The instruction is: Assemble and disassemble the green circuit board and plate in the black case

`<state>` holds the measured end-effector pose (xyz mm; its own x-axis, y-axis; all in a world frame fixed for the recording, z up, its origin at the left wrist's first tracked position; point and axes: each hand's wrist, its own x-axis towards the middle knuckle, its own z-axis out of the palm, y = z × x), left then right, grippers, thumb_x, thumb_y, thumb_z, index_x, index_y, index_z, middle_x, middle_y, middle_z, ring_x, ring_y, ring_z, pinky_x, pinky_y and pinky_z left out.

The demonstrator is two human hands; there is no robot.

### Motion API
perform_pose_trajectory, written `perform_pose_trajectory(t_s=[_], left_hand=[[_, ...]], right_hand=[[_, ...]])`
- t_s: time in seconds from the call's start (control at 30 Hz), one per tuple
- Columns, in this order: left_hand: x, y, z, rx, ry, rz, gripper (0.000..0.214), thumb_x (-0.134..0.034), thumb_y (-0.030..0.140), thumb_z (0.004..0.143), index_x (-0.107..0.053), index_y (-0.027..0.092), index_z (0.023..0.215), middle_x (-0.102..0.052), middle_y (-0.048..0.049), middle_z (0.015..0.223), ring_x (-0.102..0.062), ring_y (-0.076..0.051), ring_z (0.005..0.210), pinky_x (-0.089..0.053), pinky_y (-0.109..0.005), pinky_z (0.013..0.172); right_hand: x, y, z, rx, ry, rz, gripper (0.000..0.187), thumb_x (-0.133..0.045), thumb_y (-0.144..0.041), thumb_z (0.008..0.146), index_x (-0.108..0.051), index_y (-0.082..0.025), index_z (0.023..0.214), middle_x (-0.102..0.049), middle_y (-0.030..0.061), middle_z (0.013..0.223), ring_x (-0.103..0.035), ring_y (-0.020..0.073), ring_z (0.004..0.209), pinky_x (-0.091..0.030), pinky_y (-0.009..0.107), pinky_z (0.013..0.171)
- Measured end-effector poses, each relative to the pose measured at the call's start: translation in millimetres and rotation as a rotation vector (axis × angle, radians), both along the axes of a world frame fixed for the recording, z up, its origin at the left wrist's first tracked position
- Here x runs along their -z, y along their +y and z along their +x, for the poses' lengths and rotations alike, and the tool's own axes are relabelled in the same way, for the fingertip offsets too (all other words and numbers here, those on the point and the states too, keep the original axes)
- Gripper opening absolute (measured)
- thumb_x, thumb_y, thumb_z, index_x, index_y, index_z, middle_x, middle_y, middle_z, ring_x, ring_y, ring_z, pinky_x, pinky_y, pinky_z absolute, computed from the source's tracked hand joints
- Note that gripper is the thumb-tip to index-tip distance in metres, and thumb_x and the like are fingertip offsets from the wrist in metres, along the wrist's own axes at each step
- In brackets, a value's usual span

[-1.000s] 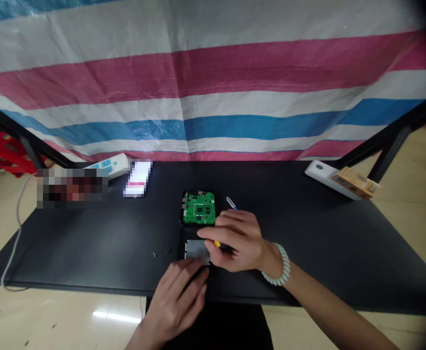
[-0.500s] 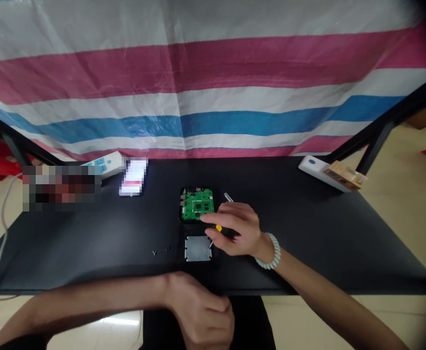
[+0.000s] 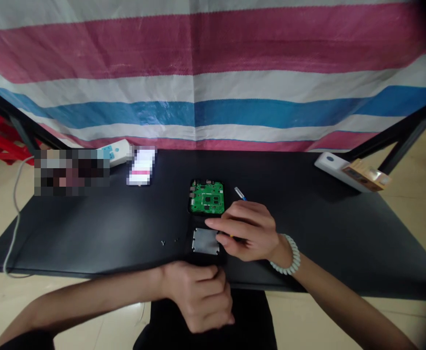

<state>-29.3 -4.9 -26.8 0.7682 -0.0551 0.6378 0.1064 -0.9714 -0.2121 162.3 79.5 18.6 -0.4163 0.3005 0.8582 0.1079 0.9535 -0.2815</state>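
A green circuit board [image 3: 207, 198] sits in a black square case near the middle of the black table [image 3: 325, 228]. In front of it lies a grey metal plate [image 3: 205, 240] in a black cover. My right hand [image 3: 249, 231], with a pale bead bracelet, is closed round a small screwdriver whose clear tip [image 3: 239, 193] pokes out behind the fingers; its fingertips rest at the plate's right edge. My left hand [image 3: 201, 294] is curled at the table's front edge, just below the plate; what it holds, if anything, is hidden.
Tiny screws [image 3: 169, 241] lie left of the plate. A white power strip [image 3: 116, 150] and a blurred phone [image 3: 141, 166] are at the back left. Another white power strip [image 3: 334, 165] with a tan box [image 3: 366, 176] sits at the back right. A striped tarp [image 3: 213, 73] hangs behind.
My left hand has left the plate's cover and drawn back to the table's front edge, curled. My right hand stays by the plate with the screwdriver. The view shifted slightly.
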Motion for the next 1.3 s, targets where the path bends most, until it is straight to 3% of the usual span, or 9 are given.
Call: perform_pose_trajectory(t_s=[0.1, 0.2, 0.3, 0.4, 0.63, 0.83, 1.03, 1.17, 1.3], left_hand=[[-5.8, -14, -19, -0.275, 0.027, -0.078, 0.013, -0.072, 0.031, 0.101, -0.078, 0.021, 0.095, -0.079, -0.0027, 0.099, -0.072, -0.019, 0.098, -0.060, -0.032, 0.088], [-4.8, -35, -30, -0.579, 0.032, -0.357, 0.021, -0.065, 0.023, 0.104, -0.075, 0.015, 0.121, -0.077, -0.0089, 0.119, -0.068, -0.025, 0.116, -0.055, -0.038, 0.099], [2.5, -54, -27, -0.721, 0.027, -0.600, 0.037, -0.061, 0.020, 0.106, -0.065, 0.018, 0.143, -0.067, -0.0125, 0.141, -0.059, -0.029, 0.132, -0.053, -0.043, 0.107], [11.2, -64, -12, -0.791, -0.085, -0.736, 0.040, -0.061, 0.016, 0.105, -0.064, 0.023, 0.145, -0.062, -0.0107, 0.146, -0.056, -0.027, 0.132, -0.054, -0.043, 0.108], [19.3, -64, 6, -0.786, -0.255, -0.816, 0.038, -0.061, 0.012, 0.104, -0.066, 0.022, 0.140, -0.065, -0.0103, 0.141, -0.057, -0.026, 0.124, -0.058, -0.044, 0.105], [20.9, -58, 0, -0.757, -0.217, -0.816, 0.043, -0.063, 0.016, 0.104, -0.064, 0.023, 0.146, -0.063, -0.0123, 0.145, -0.056, -0.029, 0.130, -0.058, -0.050, 0.107], [16.1, -50, -4, -0.690, -0.202, -0.851, 0.038, -0.066, 0.017, 0.103, -0.067, 0.022, 0.141, -0.065, -0.0128, 0.137, -0.058, -0.028, 0.124, -0.061, -0.048, 0.102], [14.5, -50, -4, -0.693, -0.201, -0.865, 0.039, -0.065, 0.017, 0.103, -0.067, 0.023, 0.142, -0.065, -0.0130, 0.140, -0.059, -0.028, 0.120, -0.062, -0.048, 0.099], [15.2, -50, -3, -0.690, -0.209, -0.869, 0.041, -0.066, 0.017, 0.103, -0.067, 0.024, 0.143, -0.064, -0.0130, 0.141, -0.059, -0.028, 0.121, -0.062, -0.049, 0.100]], right_hand=[[-2.9, -1, 3, -0.058, -0.043, -0.029, 0.045, -0.054, -0.020, 0.099, -0.067, -0.015, 0.142, -0.075, 0.0055, 0.094, -0.072, 0.0178, 0.077, -0.062, 0.034, 0.067], [-7.7, -3, 5, -0.097, -0.065, -0.055, 0.047, -0.050, -0.011, 0.095, -0.067, -0.011, 0.139, -0.078, 0.0121, 0.113, -0.076, 0.0198, 0.096, -0.065, 0.035, 0.080], [-11.9, -6, 4, -0.051, -0.064, 0.002, 0.045, -0.055, -0.008, 0.091, -0.069, -0.014, 0.134, -0.078, 0.0078, 0.104, -0.073, 0.0165, 0.084, -0.065, 0.032, 0.077], [-16.9, -9, 6, 0.036, -0.140, 0.049, 0.035, -0.060, -0.012, 0.094, -0.073, -0.018, 0.126, -0.073, 0.0024, 0.089, -0.064, 0.0138, 0.069, -0.061, 0.030, 0.068], [-29.5, -31, 19, 0.167, -0.227, -0.065, 0.033, -0.058, -0.017, 0.101, -0.073, -0.018, 0.130, -0.067, 0.0039, 0.088, -0.063, 0.0158, 0.073, -0.058, 0.032, 0.068], [-44.8, -51, 23, 0.149, -0.379, -0.137, 0.050, -0.051, -0.005, 0.099, -0.062, -0.013, 0.147, -0.075, 0.0127, 0.133, -0.073, 0.0227, 0.118, -0.063, 0.039, 0.100], [-38.0, -58, 16, 0.154, -0.281, -0.166, 0.032, -0.063, -0.007, 0.099, -0.071, -0.016, 0.128, -0.076, 0.0062, 0.101, -0.072, 0.0163, 0.085, -0.062, 0.032, 0.079], [-26.0, -57, 12, 0.322, -0.164, -0.184, 0.022, -0.071, -0.014, 0.099, -0.075, -0.020, 0.120, -0.070, 0.0022, 0.087, -0.064, 0.0143, 0.071, -0.057, 0.030, 0.067], [-26.1, -59, 11, 0.302, -0.171, -0.229, 0.033, -0.061, -0.016, 0.102, -0.071, -0.021, 0.133, -0.075, 0.0079, 0.104, -0.071, 0.0196, 0.088, -0.061, 0.035, 0.076]])
